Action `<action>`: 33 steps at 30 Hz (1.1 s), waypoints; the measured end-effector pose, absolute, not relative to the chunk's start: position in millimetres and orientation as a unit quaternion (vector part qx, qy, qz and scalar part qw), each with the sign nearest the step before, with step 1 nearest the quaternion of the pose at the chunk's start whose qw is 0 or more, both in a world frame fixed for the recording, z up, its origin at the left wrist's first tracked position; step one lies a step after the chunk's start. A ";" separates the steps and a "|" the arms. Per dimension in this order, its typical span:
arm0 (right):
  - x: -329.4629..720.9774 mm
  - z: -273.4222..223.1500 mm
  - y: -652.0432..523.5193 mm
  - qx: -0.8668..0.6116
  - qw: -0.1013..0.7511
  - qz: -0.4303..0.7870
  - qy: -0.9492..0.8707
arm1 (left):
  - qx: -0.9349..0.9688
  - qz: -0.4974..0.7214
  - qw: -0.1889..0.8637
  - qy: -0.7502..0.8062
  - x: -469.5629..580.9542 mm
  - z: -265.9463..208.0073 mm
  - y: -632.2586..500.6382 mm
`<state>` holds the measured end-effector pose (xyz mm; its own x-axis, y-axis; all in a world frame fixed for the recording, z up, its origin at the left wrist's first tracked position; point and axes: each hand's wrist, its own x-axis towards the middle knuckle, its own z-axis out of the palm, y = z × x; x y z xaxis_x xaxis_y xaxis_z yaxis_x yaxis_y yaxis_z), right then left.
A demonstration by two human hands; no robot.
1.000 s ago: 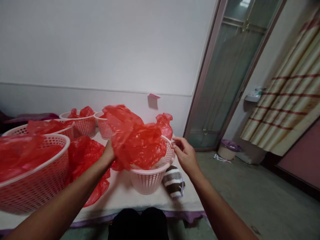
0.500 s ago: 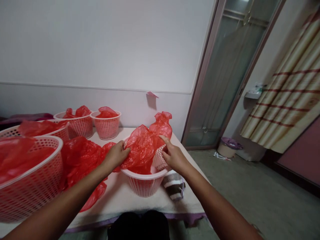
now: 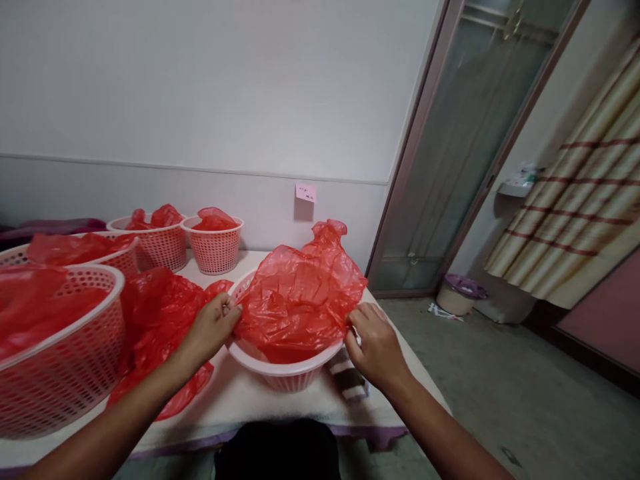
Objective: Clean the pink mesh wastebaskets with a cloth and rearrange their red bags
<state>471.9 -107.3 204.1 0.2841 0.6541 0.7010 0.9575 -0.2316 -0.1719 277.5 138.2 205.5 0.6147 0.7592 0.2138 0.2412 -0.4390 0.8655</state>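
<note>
A red plastic bag is spread across the mouth of a pink perforated basket in front of me. At the basket's left rim, my left hand is closed, pinching the bag's edge. On the opposite side, my right hand grips the bag's right edge between thumb and fingers. The bag's far end stands up behind the basket, and its front part dips inside. A striped cloth item lies partly hidden beneath my right hand. Crumpled red bags are heaped beside my left forearm.
Several other baskets holding red bags, including a large basket and a small basket, stand at left. The white-covered table ends at right above the floor. A pink note is on the wall; a bin stands beyond.
The bunched bag has been pulled wide over the basket. My right hand, which had a finger extended, has moved down and right and taken hold of the bag's edge.
</note>
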 end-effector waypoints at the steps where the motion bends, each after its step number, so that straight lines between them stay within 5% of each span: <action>1: 468.9 200.3 -115.0 -0.741 0.305 -0.256 -0.540 | 0.792 0.322 0.417 0.308 273.3 201.9 133.5; 9: 492.5 173.7 -137.1 -0.749 0.516 0.036 -0.415 | 0.809 0.391 0.374 0.231 255.5 175.9 90.2; 13: 507.1 186.9 -143.7 -0.754 0.565 -0.035 -0.333 | 0.835 0.380 0.338 0.212 253.1 173.4 80.0; 18: 459.7 226.7 -145.2 -0.702 0.472 -0.226 -0.483 | 0.833 0.386 0.336 0.210 252.3 174.2 73.3; 26: 407.8 213.9 -103.9 -0.679 0.233 -0.131 -0.684 | 0.767 0.391 0.453 0.231 256.0 184.2 74.7; 33: 416.2 188.7 -99.7 -0.681 0.214 -0.153 -0.684 | 0.651 0.375 0.581 0.312 249.4 214.5 114.0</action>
